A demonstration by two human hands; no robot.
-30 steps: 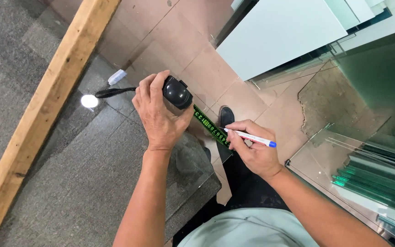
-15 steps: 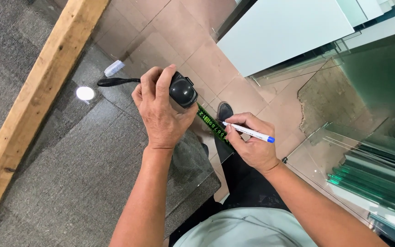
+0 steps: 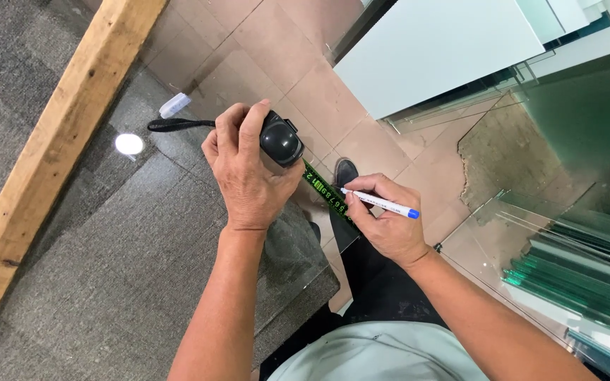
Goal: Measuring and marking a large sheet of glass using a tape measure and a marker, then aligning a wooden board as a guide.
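Beside a rough wooden beam (image 3: 58, 152), the left hand (image 3: 248, 173) grips a round black tape measure (image 3: 280, 139); the right hand (image 3: 386, 226) pinches a white marker (image 3: 379, 203) at its green blade (image 3: 326, 190).

Both hands (image 3: 252, 180) closed, gripping

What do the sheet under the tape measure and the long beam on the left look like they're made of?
The sheet under the tape measure looks like clear glass: grey carpet shows through it, a light glints on it, and its edge is see-through. The beam looks like raw, unpainted timber, pale tan with grain and dark knots. The left hand grips the tape's case, probably black plastic.
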